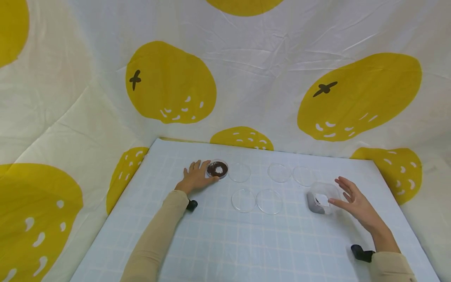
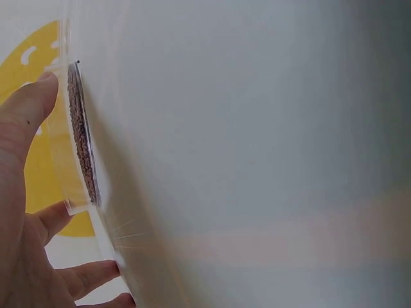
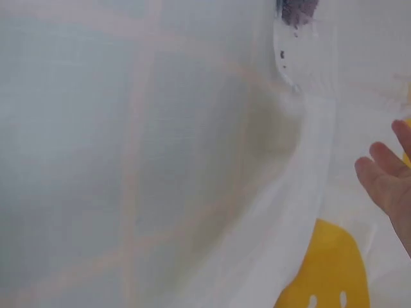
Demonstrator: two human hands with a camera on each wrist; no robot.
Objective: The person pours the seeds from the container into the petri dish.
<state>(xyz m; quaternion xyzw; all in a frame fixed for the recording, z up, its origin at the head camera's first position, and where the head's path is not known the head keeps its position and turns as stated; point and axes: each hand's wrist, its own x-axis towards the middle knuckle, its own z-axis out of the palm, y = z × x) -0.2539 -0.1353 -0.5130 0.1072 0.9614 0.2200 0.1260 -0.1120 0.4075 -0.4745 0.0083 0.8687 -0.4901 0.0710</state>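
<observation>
Near the back left of the table, my left hand [image 1: 195,178] holds a clear petri dish [image 1: 213,170] by its sides, between thumb and a finger. Dark brown granules with a white patch in the middle fill this dish. In the left wrist view the dish [image 2: 81,138] appears edge-on, its granules forming a thin layer. Over on the right, my right hand [image 1: 361,207] hovers beside a clear plastic tub [image 1: 336,190], fingers spread and nothing held. Dark grey material and something white show inside the tub. The right wrist view catches part of the tub wall [image 3: 318,70] and my fingertips.
Several clear round dishes or lids lie in pairs: one [image 1: 239,182] beside the filled dish, a pair at the back right with a dish [image 1: 279,182], and a front pair with a dish [image 1: 269,214]. A fruit-patterned curtain [image 1: 253,98] surrounds the table [image 1: 225,246].
</observation>
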